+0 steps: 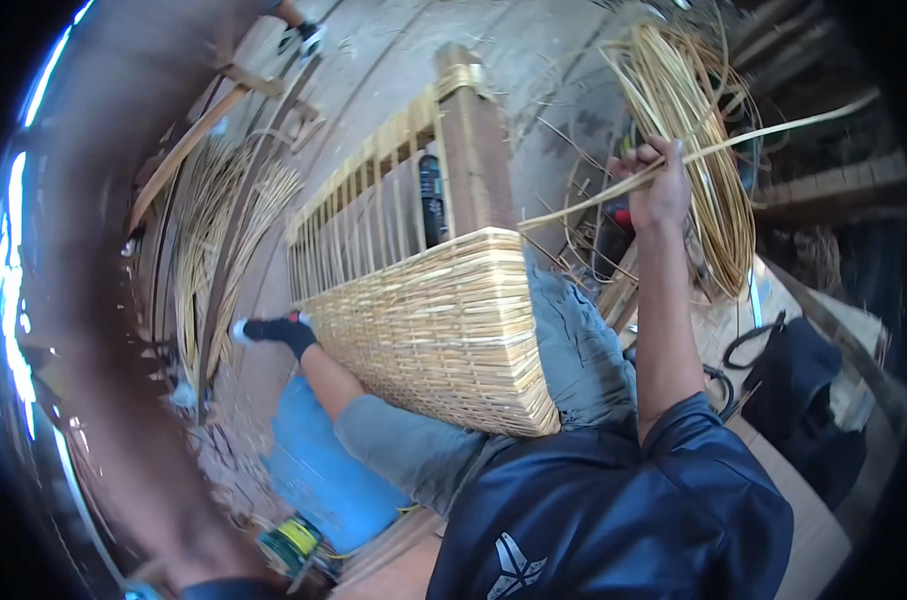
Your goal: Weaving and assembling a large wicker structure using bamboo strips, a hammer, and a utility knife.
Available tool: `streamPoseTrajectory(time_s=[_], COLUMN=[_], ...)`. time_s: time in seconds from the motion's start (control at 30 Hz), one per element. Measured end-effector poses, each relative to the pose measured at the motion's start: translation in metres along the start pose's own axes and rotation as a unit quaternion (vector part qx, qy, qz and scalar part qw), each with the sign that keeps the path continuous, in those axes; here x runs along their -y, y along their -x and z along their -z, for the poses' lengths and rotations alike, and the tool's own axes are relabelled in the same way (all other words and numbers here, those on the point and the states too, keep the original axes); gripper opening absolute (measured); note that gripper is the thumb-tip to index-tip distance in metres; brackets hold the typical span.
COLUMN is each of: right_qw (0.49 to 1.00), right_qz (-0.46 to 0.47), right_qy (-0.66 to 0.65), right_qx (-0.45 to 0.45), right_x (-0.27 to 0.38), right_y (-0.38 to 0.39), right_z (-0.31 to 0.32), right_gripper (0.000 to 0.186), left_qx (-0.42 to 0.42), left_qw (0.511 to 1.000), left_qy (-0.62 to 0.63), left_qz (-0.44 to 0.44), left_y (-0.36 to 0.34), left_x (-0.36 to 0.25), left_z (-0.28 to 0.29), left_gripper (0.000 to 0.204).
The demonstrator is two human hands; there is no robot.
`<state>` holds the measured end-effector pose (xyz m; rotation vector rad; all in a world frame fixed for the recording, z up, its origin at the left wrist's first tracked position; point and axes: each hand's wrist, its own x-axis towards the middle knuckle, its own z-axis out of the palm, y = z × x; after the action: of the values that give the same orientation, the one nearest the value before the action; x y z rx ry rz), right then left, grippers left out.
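A woven rattan panel [433, 340] on a wooden frame [478, 160] leans across my lap, its lower part closely woven and its upper part showing bare upright strands. My right hand [658, 185] is closed around a long pale rattan strip [773, 130], held up to the right of the panel. One end of the strip runs to the panel's top right corner; the other stretches out to the right. A large blurred shape, which looks like my raised left arm, fills the left side. My left hand itself does not show.
A big coil of rattan [713, 200] lies at the right. Loose strands [208, 230] are heaped at the left beside curved wooden bars. Near my leg are a blue cushion-like thing [318, 450] and a green-yellow reel [293, 540]. A dark bag [803, 400] rests at the right.
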<state>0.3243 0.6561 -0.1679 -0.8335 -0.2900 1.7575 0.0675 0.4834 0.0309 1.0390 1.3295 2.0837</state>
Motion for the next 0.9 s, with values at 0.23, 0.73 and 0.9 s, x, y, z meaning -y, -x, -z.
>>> streamPoseTrajectory(time_s=[0.23,0.73,0.9], right_qw=[0.998,0.946,0.956], right_qz=[-0.017,-0.252,-0.130], right_qy=[0.049,0.180,0.232], right_qx=[0.038,0.092,0.124], right_x=[0.005,-0.064,-0.074], right_y=[-0.004,0.069,0.081], right_z=[0.003,0.009,0.002], right_gripper=[0.040,0.020,0.018], left_qx=[0.396,0.172,0.145], left_qw=[0.696,0.873,0.880], left_qy=[-0.598,-0.434,-0.432], left_qz=[0.037,0.140,0.136], left_y=[0.025,0.057,0.070], left_x=[0.115,0.124,0.116], left_z=[-0.039,-0.021,-0.026], left_gripper=[0.022,0.023,0.023])
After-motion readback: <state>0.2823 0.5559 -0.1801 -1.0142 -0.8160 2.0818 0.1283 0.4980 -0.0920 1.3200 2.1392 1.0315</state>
